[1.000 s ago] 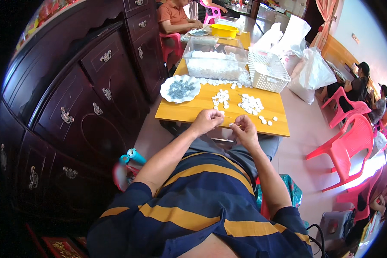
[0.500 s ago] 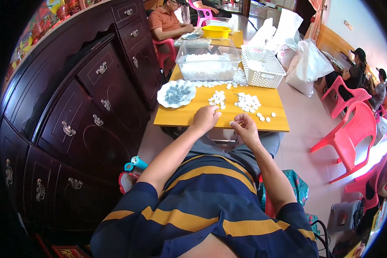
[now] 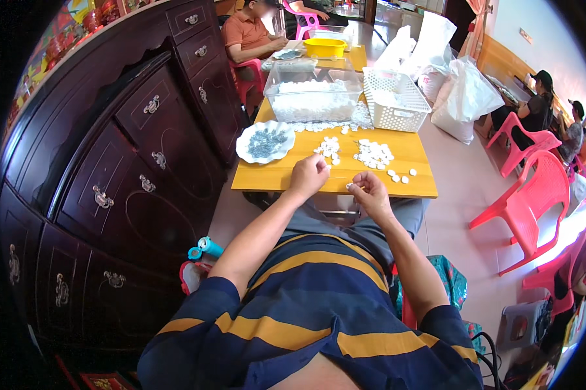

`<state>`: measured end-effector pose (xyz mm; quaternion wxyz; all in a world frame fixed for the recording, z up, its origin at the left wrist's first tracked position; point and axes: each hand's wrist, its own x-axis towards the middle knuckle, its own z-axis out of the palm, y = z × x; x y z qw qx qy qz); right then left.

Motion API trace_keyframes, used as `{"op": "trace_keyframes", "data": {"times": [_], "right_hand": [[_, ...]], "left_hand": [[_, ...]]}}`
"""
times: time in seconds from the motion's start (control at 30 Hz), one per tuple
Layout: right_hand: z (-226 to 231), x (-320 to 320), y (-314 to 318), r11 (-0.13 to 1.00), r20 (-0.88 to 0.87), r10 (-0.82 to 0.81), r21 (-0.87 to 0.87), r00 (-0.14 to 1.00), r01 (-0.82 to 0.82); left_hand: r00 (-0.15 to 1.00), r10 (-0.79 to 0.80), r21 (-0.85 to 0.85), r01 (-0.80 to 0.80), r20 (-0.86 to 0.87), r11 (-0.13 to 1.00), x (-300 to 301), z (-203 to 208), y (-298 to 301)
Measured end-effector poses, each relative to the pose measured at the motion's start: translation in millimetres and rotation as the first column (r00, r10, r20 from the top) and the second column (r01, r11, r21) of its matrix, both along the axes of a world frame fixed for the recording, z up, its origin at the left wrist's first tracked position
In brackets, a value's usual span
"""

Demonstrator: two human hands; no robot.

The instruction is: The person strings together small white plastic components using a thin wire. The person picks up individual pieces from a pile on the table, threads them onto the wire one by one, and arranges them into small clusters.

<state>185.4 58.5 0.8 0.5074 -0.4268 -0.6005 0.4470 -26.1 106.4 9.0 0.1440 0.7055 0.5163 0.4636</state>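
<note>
Left hand: (image 3: 309, 175) over the near part of the table, fingers drawn together; cannot tell whether they pinch anything.
Right hand: (image 3: 372, 193) at the near table edge, thumb and fingertips pinching a small white piece (image 3: 349, 186).
Thin strand: (image 3: 338, 177) fine line in the gap between the hands; attachment cannot be told.
Loose white pieces: (image 3: 373, 155) heaped beyond the right hand, a few strays to their right; smaller cluster (image 3: 330, 148) beyond the left hand.
Table: (image 3: 267, 178) yellow-brown wood.
Scalloped plate: (image 3: 243, 144) white, at left, bearing dark grey-blue bits.
Far end: clear bin (image 3: 284, 77) of white pieces, beside a white perforated basket (image 3: 400, 121).
Surroundings: dark cabinet (image 3: 133, 127) left; white sacks (image 3: 463, 107) and pink chair (image 3: 537, 185) right.
</note>
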Motion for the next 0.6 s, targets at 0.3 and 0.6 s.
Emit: {"op": "trace_keyframes", "data": {"times": [0.3, 0.6], "right_hand": [[2.4, -1.9, -3.4, 1.0, 0.039, 0.024, 0.007, 0.999, -0.024], [2.7, -3.6, -6.1, 0.999, 0.051, 0.043, -0.022, 0.998, -0.042]], "left_hand": [[0.911, -0.094, -0.05, 0.125, 0.401, 0.991, -15.5, -8.5, -11.9], [0.85, -0.25, -0.202, 0.376, 0.463, 0.905, -9.3, 0.9, -27.6]]}}
